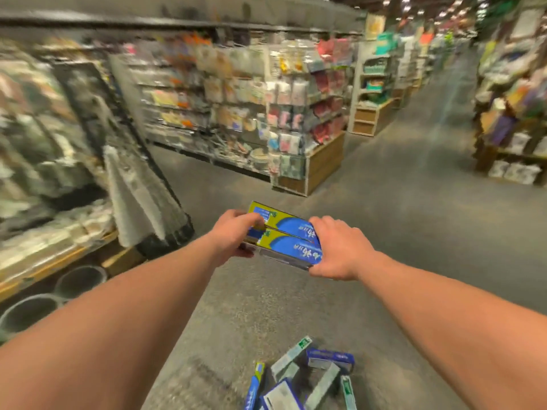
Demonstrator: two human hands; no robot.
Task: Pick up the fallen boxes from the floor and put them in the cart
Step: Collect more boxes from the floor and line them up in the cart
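Head view, starting well to the left of the fingers: two grey buckets [80, 281] stand on the floor [414, 232] beneath a blurred shelf of goods [44, 173]. Next comes the left hand [233, 232], its fingers [251, 220] curled round the left end of the held boxes [284, 238]. These are two long cartons pressed together along their long sides, carried in the air between the two sets of fingers and well above the floor. The right hand [337, 247] clamps their right end, with its fingers [319, 226] over the top face and the thumb on the near edge. Far beyond the right fingers a store aisle runs off between more shelving [509, 113].

As for progress, I judge the job partly under way: one pair is lifted but not yet delivered, and the cart is not in view, so where it stands cannot be told. Below the fingers and nearer the person, the fallen boxes [299, 380] lie in a loose heap on the floor, several of them, all yet to be gathered.

Each held carton is printed blue with a yellow-green band at its left end. White characters sit on the blue, upside down from here and too blurred to read; no brand can be made out
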